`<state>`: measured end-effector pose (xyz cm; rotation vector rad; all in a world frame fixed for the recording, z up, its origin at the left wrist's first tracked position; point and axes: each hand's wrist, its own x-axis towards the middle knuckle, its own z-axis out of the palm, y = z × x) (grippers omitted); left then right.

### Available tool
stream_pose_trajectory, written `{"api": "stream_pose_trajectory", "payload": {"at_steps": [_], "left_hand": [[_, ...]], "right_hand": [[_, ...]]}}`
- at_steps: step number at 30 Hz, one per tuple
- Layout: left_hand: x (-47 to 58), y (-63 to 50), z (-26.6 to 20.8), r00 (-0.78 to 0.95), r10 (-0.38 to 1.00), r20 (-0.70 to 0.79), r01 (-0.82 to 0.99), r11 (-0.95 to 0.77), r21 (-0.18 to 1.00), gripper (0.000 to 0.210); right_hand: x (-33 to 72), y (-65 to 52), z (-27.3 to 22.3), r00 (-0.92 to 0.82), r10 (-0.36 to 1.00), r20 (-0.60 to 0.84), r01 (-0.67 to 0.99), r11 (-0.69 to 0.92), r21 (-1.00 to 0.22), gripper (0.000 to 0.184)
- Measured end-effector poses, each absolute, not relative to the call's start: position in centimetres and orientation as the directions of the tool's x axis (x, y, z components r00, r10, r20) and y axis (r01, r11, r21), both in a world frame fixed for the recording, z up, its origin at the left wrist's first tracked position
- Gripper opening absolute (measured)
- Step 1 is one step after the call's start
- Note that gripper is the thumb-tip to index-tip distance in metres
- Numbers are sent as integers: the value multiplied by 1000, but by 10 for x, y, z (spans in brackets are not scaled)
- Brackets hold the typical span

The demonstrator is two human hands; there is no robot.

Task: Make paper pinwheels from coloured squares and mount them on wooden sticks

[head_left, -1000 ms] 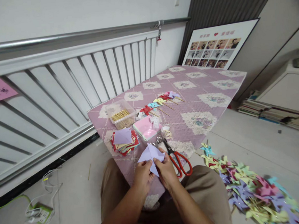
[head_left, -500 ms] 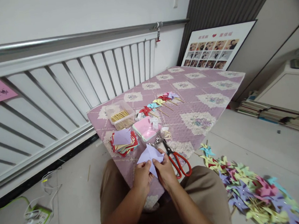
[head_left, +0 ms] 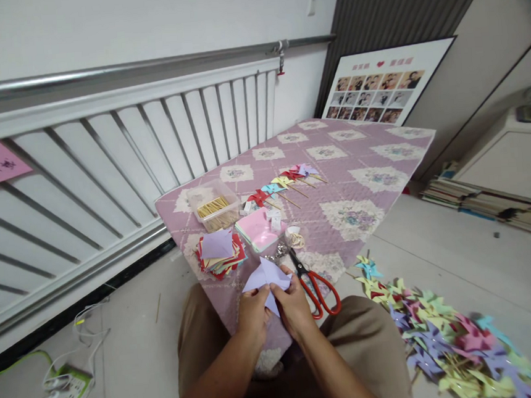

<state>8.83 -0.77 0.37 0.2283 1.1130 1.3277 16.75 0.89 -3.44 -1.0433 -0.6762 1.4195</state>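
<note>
A light purple paper pinwheel (head_left: 265,274) is held above the near corner of the table, its corners folded toward the middle. My left hand (head_left: 253,311) pinches its left side, thumb near the centre. From the right, my right hand (head_left: 294,302) grips it with thumb and fingers closed, the two thumbs almost meeting. Red-handled scissors (head_left: 317,287) lie just right of my right hand. Beyond the pinwheel is a small heap of metal pins (head_left: 279,251). To the left sits a stack of coloured paper squares (head_left: 220,252). Whatever lies under the thumbs is hidden.
A clear plastic box (head_left: 215,206) of wooden sticks stands beside a tray of pink paper (head_left: 259,229). Finished pinwheels (head_left: 282,182) lie behind on the floral tablecloth (head_left: 334,187). Many more pinwheels (head_left: 445,338) are heaped at lower right. A power strip (head_left: 70,384) is on the floor.
Almost nothing differs. Both hands keep hold of the purple pinwheel in the same place, with the thumbs shifting only slightly.
</note>
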Motion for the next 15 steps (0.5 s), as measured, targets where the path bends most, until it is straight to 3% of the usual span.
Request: {"api": "stream_pose_trajectory", "payload": {"at_steps": [7,11,15], "left_hand": [[85,-4,-3,-214,855,-473,-500,320,805,30],[71,4,-5,-209,886,-413,-286,349,892,21],[46,10,4,-137,911,-390,-146,371,917,14]], "right_hand": [[166,6,-25,38,973,-227,-523,-175,-834,75],[176,2,-15,-2,964,-266,-546,-224,-807,62],[204,7,-5,43,984,-171,-388,-141,-911,54]]}}
